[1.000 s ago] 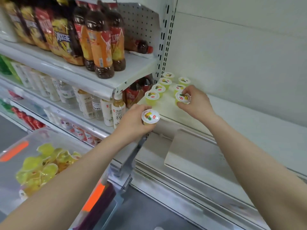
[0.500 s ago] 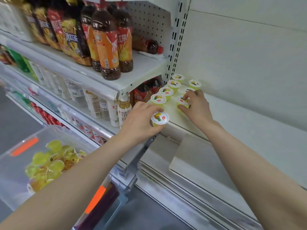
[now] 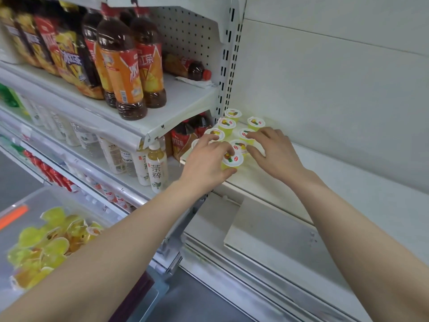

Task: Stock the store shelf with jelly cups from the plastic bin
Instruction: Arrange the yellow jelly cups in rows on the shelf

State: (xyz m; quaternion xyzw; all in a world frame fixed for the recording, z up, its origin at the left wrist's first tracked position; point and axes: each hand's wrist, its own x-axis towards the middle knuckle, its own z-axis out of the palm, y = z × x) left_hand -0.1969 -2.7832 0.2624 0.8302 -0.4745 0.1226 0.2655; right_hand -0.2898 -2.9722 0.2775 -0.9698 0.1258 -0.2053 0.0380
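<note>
**While the left hand [image 3: 206,163] grips it, the jelly cup [image 3: 232,160] stands frontmost**

Upright at that hand's 2 o'clock, it sits near the lip of the shelf [image 3: 348,182], 6 o'clock of the stocked cups [image 3: 226,124]. Right hand [image 3: 276,156], at its 3 o'clock, rests loose fingers on them. Plastic bin [image 3: 34,198]: 8 o'clock, well apart.

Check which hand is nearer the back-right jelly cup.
Right. The right hand sits just in front of the back-right jelly cup; the left hand grips the front cup, farther left.
</note>
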